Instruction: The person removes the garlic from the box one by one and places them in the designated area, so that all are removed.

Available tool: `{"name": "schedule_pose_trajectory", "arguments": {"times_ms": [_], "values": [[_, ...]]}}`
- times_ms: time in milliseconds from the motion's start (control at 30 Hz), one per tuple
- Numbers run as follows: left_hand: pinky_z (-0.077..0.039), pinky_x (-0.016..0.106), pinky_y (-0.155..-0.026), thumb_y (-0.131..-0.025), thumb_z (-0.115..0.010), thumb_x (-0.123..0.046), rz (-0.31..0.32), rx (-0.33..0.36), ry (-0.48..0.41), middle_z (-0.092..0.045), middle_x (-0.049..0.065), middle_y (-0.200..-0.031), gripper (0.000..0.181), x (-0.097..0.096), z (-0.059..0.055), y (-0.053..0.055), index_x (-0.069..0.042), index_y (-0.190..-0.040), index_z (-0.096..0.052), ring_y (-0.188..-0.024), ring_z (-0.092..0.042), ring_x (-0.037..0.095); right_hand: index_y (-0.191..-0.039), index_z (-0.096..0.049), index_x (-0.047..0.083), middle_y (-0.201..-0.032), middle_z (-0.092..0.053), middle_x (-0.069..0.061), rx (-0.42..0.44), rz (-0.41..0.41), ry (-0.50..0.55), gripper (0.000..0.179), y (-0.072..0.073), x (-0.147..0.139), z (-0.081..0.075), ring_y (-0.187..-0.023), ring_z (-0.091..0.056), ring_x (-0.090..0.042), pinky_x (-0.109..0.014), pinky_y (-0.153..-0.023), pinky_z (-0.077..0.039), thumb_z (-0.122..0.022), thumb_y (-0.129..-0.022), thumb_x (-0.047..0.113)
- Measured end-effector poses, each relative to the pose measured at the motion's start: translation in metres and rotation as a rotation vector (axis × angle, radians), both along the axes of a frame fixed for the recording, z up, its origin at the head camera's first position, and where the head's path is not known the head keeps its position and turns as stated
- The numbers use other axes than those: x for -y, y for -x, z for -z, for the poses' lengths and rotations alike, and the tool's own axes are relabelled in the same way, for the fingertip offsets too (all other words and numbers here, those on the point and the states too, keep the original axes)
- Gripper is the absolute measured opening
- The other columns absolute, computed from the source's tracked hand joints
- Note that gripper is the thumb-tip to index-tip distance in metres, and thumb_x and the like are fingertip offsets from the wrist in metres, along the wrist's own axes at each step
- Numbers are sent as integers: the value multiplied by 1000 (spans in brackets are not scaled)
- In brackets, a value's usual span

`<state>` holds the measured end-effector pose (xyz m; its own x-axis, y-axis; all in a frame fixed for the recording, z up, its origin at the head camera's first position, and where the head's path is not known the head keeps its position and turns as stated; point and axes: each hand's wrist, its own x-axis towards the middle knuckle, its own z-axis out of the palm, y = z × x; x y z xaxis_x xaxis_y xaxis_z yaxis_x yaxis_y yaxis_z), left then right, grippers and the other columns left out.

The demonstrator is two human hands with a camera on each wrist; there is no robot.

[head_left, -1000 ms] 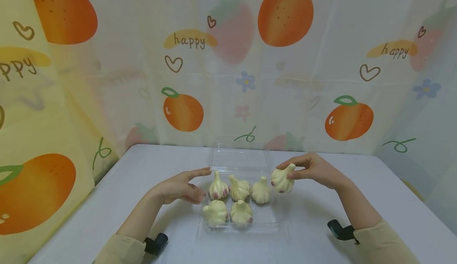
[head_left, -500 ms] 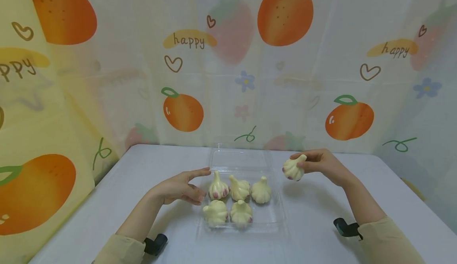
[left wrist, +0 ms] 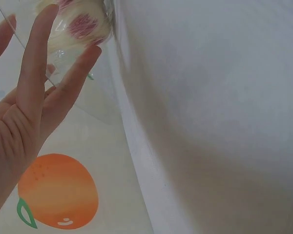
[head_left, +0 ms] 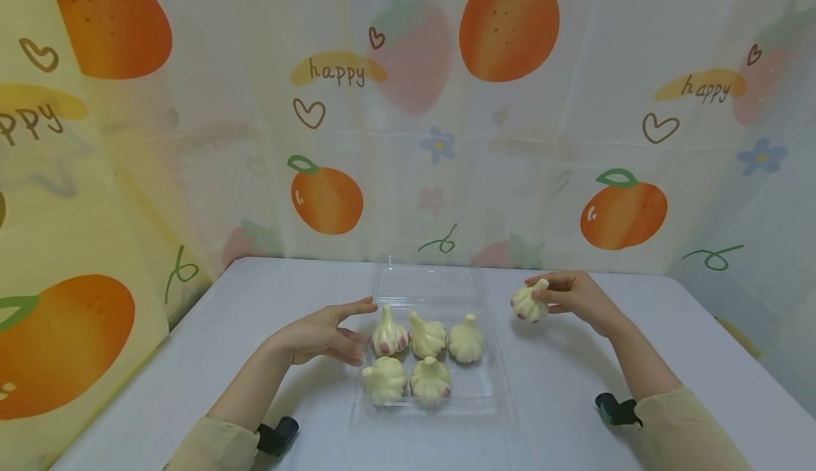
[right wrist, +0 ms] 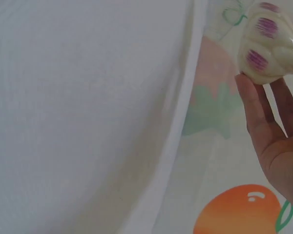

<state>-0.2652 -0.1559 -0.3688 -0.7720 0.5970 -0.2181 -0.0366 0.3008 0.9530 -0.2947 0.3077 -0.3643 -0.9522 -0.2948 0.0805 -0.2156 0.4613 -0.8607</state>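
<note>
The garlic (head_left: 526,307), stem slanting up and right, is pinched in the right hand (head_left: 580,302), above the table (head_left: 554,407), right of the box (head_left: 472,380) holding 5 bulbs (head_left: 467,341). The left hand (head_left: 319,333), fingers spread, touches the box's left side.

Five garlic bulbs (head_left: 428,336) sit in the box (head_left: 473,384), left hand (head_left: 324,331) at its left, sixth bulb (head_left: 528,304) out to its right!
</note>
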Motion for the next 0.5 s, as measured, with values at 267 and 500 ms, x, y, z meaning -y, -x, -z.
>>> {"name": "schedule_pose_trajectory", "arguments": {"times_ms": [267,500], "values": [[-62,39,-88,-83,-68,4,10,17,-18,0,6,-170,83,-1,1,0,-5,-155,-28,-143,-39,44,-132,-61,1,-125,-69,-19,-4,111,-77,49,-1,-3,2,-92,-66,3,-29,-81,-62,-66,-94,31],[-62,40,-88,-83,-67,5,14,27,-33,2,5,-170,83,-1,2,1,-5,-156,-27,-144,-36,45,-133,-61,3,-127,-68,-21,-16,216,-145,50,3,-6,3,-95,-66,-4,-31,-79,-63,-66,-94,34]]}}
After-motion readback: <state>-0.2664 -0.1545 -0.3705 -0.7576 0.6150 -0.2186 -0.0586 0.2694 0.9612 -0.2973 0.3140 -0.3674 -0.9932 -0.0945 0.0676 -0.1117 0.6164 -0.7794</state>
